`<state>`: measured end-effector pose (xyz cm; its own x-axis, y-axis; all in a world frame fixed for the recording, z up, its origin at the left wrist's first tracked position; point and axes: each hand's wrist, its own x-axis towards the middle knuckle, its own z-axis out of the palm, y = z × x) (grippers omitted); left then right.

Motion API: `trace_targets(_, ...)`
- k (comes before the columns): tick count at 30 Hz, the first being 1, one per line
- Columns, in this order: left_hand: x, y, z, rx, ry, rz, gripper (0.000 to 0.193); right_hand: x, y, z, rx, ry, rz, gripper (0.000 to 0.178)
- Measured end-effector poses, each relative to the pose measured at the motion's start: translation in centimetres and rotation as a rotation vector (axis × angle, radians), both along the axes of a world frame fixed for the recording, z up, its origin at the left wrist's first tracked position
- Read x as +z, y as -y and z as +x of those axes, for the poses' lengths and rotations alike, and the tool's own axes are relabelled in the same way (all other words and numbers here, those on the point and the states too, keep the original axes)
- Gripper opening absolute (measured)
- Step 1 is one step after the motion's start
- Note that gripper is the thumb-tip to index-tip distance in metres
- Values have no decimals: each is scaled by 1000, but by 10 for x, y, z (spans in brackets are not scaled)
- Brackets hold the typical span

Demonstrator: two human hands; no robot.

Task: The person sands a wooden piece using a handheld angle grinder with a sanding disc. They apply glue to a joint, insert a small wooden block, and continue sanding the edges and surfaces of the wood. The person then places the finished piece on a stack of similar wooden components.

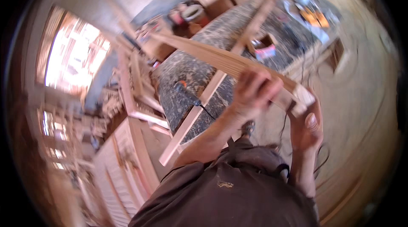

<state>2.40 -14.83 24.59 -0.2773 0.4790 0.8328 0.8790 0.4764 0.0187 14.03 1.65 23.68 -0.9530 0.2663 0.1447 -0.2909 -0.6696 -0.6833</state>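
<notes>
A long, pale wooden board runs slantwise over the worktable, from the upper left down to its near end at the right. My left hand curls its fingers over the board a little short of that end, slightly blurred. Around the end itself, my right hand grips from below and the side, thumb raised; some of its fingers are behind the wood. Below the board, a narrower wooden strip crosses the table and juts past its near edge. Beside the strip lies a dark corded power tool with an orange part.
The worktable has a dark, mottled top. On it are a small open box and yellow items. A bucket stands at the far side. Wooden frames and a panel stand at left. Cables trail over the floor.
</notes>
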Motion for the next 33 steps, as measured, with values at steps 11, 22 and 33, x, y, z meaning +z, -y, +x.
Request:
trace_targets(11,-108,-9,13,-100,225,-90,61,-102,-39,-12,-97,604,-65,27)
trace_targets(22,-190,214,-241,-175,1459,1924,55,-128,-66,34,-317,788,379,48)
trace_targets(33,-174,136,-201,-188,1559,1902,38,-71,-120,97,-480,1176,151,41)
